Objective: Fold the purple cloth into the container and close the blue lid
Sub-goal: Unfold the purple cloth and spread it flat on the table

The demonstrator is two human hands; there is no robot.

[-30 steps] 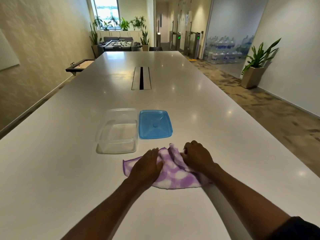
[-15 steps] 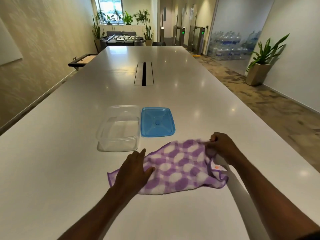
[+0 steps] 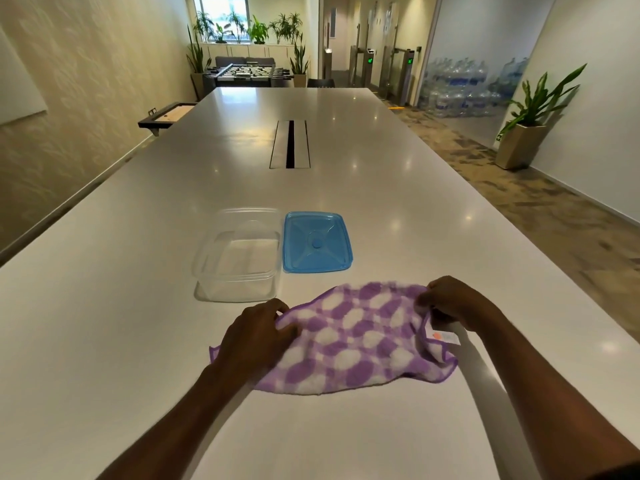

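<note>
A purple and white checked cloth (image 3: pixel 353 337) lies spread on the white table (image 3: pixel 104 341) in front of me. My left hand (image 3: pixel 256 336) pinches its far left corner, and my right hand (image 3: pixel 453 303) pinches its far right corner. A small label shows on the cloth below my right hand. Beyond the cloth stands an open clear plastic container (image 3: pixel 239 258), with nothing inside. The blue lid (image 3: pixel 317 241) lies flat on the table, touching the container's right side.
A cable slot (image 3: pixel 290 144) runs down the table's middle, further back. The table's right edge drops to carpeted floor, where a potted plant (image 3: pixel 526 126) stands by the wall. A wall runs along the left.
The bunched cloth has been pulled open and flat. My right hand drew its corner out to the right, and my left hand moved from lying on the cloth to pinching the far left corner.
</note>
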